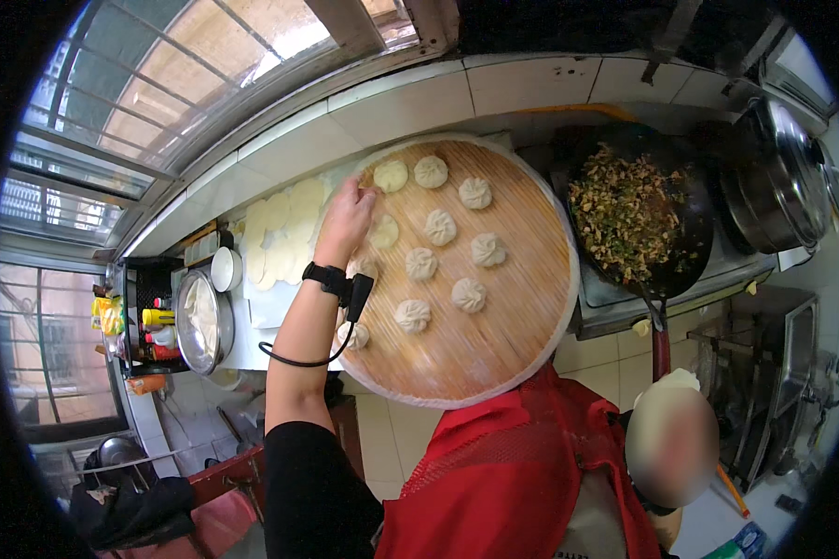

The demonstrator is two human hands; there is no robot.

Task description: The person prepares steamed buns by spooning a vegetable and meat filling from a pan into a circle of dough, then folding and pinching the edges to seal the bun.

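Observation:
My left hand (350, 209) reaches over the far left part of a round wooden board (517, 314) with a pale rim. Its fingertips are at the edge of a flat dough round (391, 177); whether they pinch it is unclear. A second dough round (385, 232) lies nearer me. Several pleated buns (420, 264) are spread over the board, one partly behind my wrist. My right hand (673, 444) is low at the right, away from the board and mostly blurred. A pale dough edge (677, 379) shows above it, but the grip is hidden.
Overlapping dough wrappers (280, 234) lie left of the board. Beyond them stand a white bowl (226, 270), a steel basin (225, 328) and bottles (159, 317). Right of the board, a wok (696, 258) holds chopped filling (626, 213), its handle (661, 349) pointing towards me, beside a steel pot (776, 189).

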